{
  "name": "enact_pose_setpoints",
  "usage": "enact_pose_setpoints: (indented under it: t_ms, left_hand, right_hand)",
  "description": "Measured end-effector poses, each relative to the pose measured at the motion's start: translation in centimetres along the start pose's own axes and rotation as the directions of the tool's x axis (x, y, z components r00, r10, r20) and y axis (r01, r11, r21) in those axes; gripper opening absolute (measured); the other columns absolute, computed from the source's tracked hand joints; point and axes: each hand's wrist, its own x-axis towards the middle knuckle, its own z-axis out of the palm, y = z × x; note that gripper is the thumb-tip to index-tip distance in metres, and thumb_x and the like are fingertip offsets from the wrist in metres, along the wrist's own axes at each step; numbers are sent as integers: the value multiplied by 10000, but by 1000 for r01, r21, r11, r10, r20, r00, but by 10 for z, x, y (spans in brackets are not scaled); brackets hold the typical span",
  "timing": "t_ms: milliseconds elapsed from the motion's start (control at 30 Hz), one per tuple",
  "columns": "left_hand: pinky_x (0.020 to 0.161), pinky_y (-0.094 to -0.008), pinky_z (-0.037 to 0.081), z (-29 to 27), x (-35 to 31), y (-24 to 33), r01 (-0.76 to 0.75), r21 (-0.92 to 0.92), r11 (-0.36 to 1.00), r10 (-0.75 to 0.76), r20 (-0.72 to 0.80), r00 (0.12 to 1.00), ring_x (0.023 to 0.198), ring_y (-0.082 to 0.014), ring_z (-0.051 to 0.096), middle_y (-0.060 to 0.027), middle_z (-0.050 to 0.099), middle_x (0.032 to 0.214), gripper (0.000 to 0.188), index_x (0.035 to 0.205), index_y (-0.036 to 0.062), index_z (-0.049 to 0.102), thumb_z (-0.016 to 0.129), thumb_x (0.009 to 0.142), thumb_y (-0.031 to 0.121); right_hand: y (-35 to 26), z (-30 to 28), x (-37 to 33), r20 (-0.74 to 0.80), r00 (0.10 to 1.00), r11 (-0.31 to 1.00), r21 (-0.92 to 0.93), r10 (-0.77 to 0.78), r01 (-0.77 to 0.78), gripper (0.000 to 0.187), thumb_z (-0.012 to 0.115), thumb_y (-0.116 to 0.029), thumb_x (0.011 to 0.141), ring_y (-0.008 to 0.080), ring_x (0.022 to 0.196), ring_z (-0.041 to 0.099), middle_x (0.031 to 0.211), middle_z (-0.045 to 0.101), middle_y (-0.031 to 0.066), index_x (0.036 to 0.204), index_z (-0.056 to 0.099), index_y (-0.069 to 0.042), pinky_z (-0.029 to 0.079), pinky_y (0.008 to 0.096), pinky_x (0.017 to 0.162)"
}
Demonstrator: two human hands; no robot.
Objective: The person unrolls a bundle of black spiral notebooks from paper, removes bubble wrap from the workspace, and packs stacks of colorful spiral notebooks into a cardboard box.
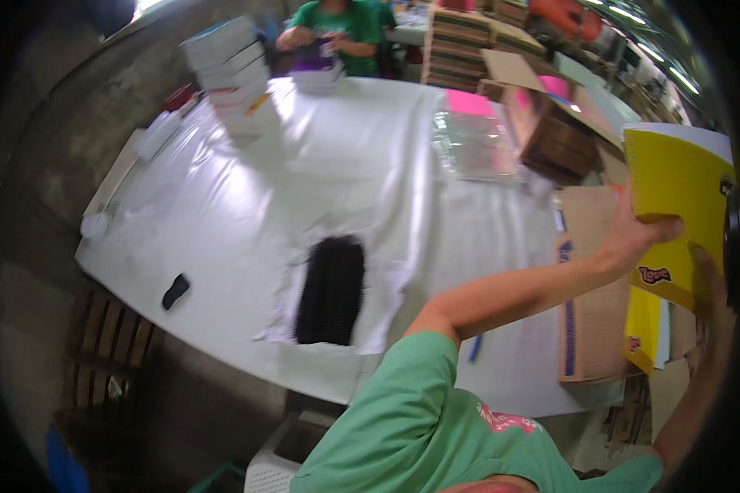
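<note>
Yellow notebook (674,185), white paper showing at its top, is held up at the right rim of our view, above the worktop's (304,156) right end. Our left hand (631,234) grips its left edge, thumb across the cover; our right hand (715,287) lays a digit on its lower right part, but shadow hides the rest, and we cannot tell whether it grips. Below, we note a second yellow cover (643,324) beside flattened-looking brown cardboard (596,312). Farther back stand an open carton (563,144) and, to its left, clear plastic bags (473,148). Near the worktop's front edge, we find a black ribbed bundle (331,292) on white wrapping (386,292). At the far side, a co-worker (358,29) in green handles a purple item (314,53).
</note>
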Motion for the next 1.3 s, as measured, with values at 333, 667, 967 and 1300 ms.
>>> enact_pose_setpoints:
  t_ms: [333, 667, 967, 1300]
  left_hand:
    - [753, -283, 480, -213, -132, 351, 373, 854, 364, -70, -375, 925, 858, -147, 589, -80, 629, 981, 447, 1075, 11, 579, 708, 756, 297]
    - [732, -295, 482, -366, -289, 544, 948, 315, 36, -151, -937, 317, 846, -171, 618, -106, 654, 954, 521, 1063, -42, 605, 690, 765, 376]
    - [778, -309, 469, -420, -317, 557, 970, 243, -3, -330, -916, 228, 888, -211, 595, -110, 621, 1011, 504, 1156, -11, 526, 678, 783, 293]
    - [1036, -483, 265, -352, -209, 498, 514, 495, -701, 180, -575, 798, 1293, -411, 228, -264, 271, 1370, 1005, 1401, 103, 225, 809, 602, 276]
  right_hand:
    - [-89, 403, -34, 545, 788, 491, 623, 286, -609, 444, 706, -276, 778, 118, 876, 571, 992, 611, 31, 1124, 562, -39, 467, 260, 756]
    - [-260, 697, -152, 969, 238, -351, 202, -60, -914, 607, 686, -506, 732, 214, 981, 592, 1084, 618, 64, 1164, 536, -108, 483, 362, 813]
    - [-219, 553, -76, 951, 298, -342, 256, -75, -904, 601, 588, -436, 827, 209, 1122, 479, 1314, 423, 68, 1288, 392, -105, 439, 388, 870]
    - [-54, 202, -158, 366, 528, -8, 827, 766, -562, 279, 566, -275, 861, 128, 940, 574, 1008, 601, 20, 1068, 554, -88, 465, 272, 782]
